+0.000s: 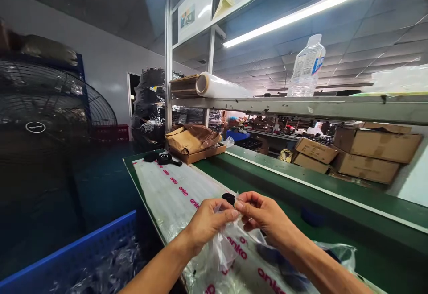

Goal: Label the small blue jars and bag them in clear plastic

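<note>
My left hand (209, 225) and my right hand (261, 216) pinch the upper edges of a transparent plastic bag (224, 254) printed in pink with "anko". Between my fingertips, a round black object (228, 199) shows just past the bag's mouth, touching or close to the plastic. Darker items lie inside the bag's lower part, blurred by the plastic. Under the bag is a long white sheet printed with the same pink word (177, 191). At its far end, well beyond my hands, lie black round-headed items (163, 159).
A green workbench (301, 187) runs ahead, with a dark blue object (312, 217) on it. A blue plastic crate (76, 251) holding plastic stands at lower left. Cardboard boxes (376, 151) sit at right, a large fan (40, 115) at left, and an overhead shelf (301, 105) holds stretch film and a bottle.
</note>
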A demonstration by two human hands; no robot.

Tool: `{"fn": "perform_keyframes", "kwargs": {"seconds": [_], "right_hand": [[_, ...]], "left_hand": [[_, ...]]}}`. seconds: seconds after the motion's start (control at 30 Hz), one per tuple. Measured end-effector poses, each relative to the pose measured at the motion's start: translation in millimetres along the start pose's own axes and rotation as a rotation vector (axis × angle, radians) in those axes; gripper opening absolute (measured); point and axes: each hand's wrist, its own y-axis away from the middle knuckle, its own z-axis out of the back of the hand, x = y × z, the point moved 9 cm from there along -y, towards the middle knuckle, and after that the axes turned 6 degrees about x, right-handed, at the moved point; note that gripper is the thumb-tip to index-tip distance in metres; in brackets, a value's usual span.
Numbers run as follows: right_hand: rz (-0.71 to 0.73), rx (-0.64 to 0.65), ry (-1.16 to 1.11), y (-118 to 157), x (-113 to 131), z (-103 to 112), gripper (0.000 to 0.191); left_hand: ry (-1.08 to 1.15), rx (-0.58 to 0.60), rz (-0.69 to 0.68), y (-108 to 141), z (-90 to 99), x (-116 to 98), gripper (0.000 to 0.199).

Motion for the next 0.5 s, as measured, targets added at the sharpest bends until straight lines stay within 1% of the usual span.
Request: {"fn": "perform_keyframes", "kwargs": {"seconds": [0.07, 0.1, 0.2, 0.23, 0.27, 0.37, 0.4, 0.43, 0.5], "right_hand": [[-0.024, 0.062, -0.02, -4.7, -0.4, -6.1, 0.052], [-0.032, 0.088, -0.02, -7.1, -0.3, -7.9, 0.049], [-0.063, 0.124, 0.063, -16.9, -2.7, -6.4, 0.038], [-0.075, 0.106, 0.14, -21.4, -4.0, -2.6, 0.032], [-0.07, 0.066, 0.27, -26.3, -3.4, 2.9, 0.026], [0.038, -0.113, 0.752, -39.8, 12.0, 16.2, 0.014], [0.079, -0.162, 0.859, -43.6, 17.9, 17.1, 0.013], [0.106, -0.192, 0.915, -47.7, 22.0, 17.0, 0.011], [0.108, -0.218, 0.902, -58.1, 24.5, 17.1, 0.009]], "left_hand": [[0.034, -0.025, 0.011, 1.4, 9.5, 4.8, 0.039], [0.035, -0.058, 0.006, 1.8, 16.3, 5.9, 0.038], [-0.018, -0.217, -0.045, 3.4, 43.4, 4.3, 0.037], [-0.047, -0.271, -0.06, 4.0, 52.6, 3.5, 0.037], [-0.079, -0.313, -0.07, 4.4, 60.7, 3.1, 0.037], [-0.2, -0.401, -0.092, 4.4, 78.6, 1.0, 0.032], [-0.253, -0.434, -0.102, 4.5, 83.1, -1.1, 0.029], [-0.308, -0.466, -0.113, 4.3, 86.7, -4.0, 0.026], [-0.413, -0.52, -0.141, 2.2, 91.3, -12.5, 0.021]]}}
